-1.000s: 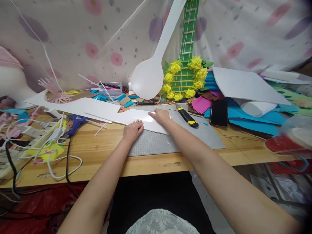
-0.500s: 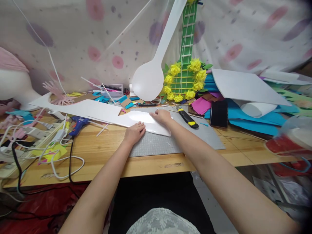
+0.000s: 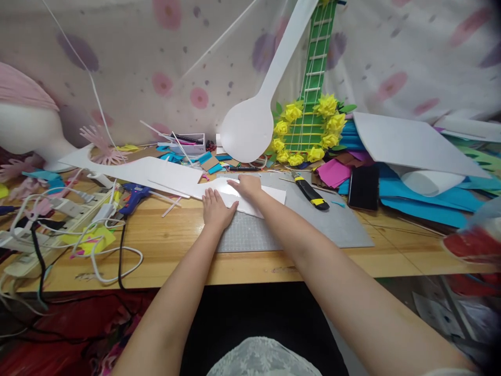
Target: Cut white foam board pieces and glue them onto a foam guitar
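Observation:
A long white foam board with a curved cut-out stretches from the left side of the table onto the grey cutting mat. My left hand lies flat on its near edge, fingers spread. Just to the right, my right hand rests on the board with its fingers curled in; whether something is inside them is hidden. A black and yellow utility knife lies on the mat to the right of my hands. Behind them, a white banjo-shaped cut-out leans against the patterned curtain.
A green paper instrument with yellow flowers stands at the back. A blue glue gun and a power strip with tangled cables are on the left. On the right lie a phone, blue sheets and a red-filled cup.
The view has swung slightly left. My right hand has slid left along the board, closer to my left hand. My left hand has shifted a little left and its fingers are more spread.

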A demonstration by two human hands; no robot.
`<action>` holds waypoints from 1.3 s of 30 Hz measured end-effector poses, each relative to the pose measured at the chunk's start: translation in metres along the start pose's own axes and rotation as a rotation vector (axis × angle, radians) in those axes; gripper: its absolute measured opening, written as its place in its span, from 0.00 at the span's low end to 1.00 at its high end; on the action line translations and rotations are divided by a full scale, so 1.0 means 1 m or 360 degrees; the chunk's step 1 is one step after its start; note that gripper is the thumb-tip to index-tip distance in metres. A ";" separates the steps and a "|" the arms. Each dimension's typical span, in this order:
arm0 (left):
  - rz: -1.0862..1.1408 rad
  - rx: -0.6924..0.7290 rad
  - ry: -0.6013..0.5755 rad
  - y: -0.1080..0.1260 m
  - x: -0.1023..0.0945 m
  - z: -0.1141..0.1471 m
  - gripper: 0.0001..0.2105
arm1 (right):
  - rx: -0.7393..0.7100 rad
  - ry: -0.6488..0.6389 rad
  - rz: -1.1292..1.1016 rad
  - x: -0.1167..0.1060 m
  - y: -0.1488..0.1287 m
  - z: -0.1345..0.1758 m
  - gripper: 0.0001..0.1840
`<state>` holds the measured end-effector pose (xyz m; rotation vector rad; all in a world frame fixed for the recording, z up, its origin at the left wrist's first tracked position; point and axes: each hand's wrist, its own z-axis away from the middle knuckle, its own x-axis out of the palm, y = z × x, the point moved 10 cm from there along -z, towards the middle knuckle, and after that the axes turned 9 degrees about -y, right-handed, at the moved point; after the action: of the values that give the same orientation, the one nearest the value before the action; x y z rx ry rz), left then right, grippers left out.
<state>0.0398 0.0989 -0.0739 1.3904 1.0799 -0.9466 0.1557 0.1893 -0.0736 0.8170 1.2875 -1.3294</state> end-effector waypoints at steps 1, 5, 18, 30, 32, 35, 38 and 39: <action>-0.0028 -0.0008 -0.0055 0.001 0.003 0.000 0.42 | 0.0012 0.0013 -0.0012 0.000 0.002 0.000 0.39; -0.0118 -0.0067 -0.0178 0.001 0.006 0.000 0.42 | 0.0123 0.0062 -0.0099 -0.002 0.009 0.001 0.38; -0.0181 -0.0046 -0.0182 0.003 0.005 0.003 0.42 | 0.0435 0.0304 -0.0130 -0.044 0.092 0.004 0.34; -0.0023 0.0013 0.0181 0.004 -0.015 0.012 0.36 | -0.0087 0.0316 -0.0334 -0.055 0.071 0.021 0.18; -0.0021 0.0033 0.0250 0.004 -0.019 0.014 0.33 | -0.0317 0.0016 -0.0505 -0.033 0.050 0.034 0.20; 0.0002 0.0016 0.0277 0.003 -0.018 0.013 0.29 | -0.0565 -0.0171 -0.0443 -0.005 0.024 0.064 0.26; 0.0046 0.0018 0.0255 0.002 -0.015 0.012 0.26 | -0.0683 0.0101 -0.0138 0.003 0.008 0.090 0.36; 0.0074 0.0038 0.0262 0.003 -0.015 0.012 0.25 | -0.0700 0.0183 -0.0085 0.005 0.006 0.097 0.35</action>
<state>0.0391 0.0858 -0.0598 1.5277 1.1567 -0.8249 0.1785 0.0957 -0.0623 0.5578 1.6269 -0.9943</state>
